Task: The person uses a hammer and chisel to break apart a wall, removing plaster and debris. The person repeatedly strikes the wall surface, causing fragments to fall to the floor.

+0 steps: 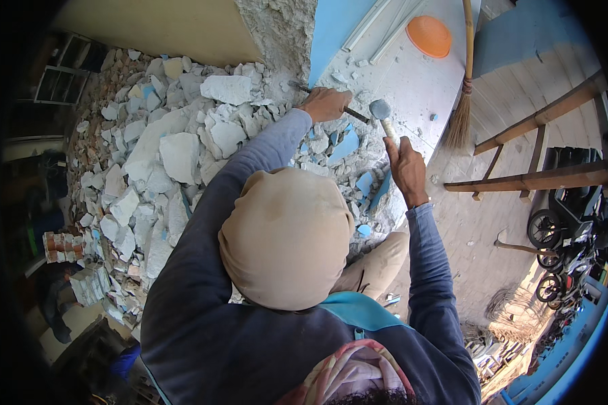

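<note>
My left hand (324, 104) is closed around a dark metal chisel (357, 115) whose tip is set against the broken edge of a blue and white plastered wall (412, 81). My right hand (407, 167) grips the pale handle of a hammer (381, 109). Its grey head hangs just right of the chisel's struck end, close to it. Both arms are in dark blue sleeves. A beige cap (287, 236) hides the lower part of the wall and what lies beneath my arms.
A wide pile of white and blue plaster rubble (162, 155) spreads to the left. A bamboo-handled broom (465, 101) and an orange bowl (429, 35) rest against the wall. Wooden beams (534, 179) and parked motorcycles (567, 229) stand at right; stacked tiles (64, 246) at left.
</note>
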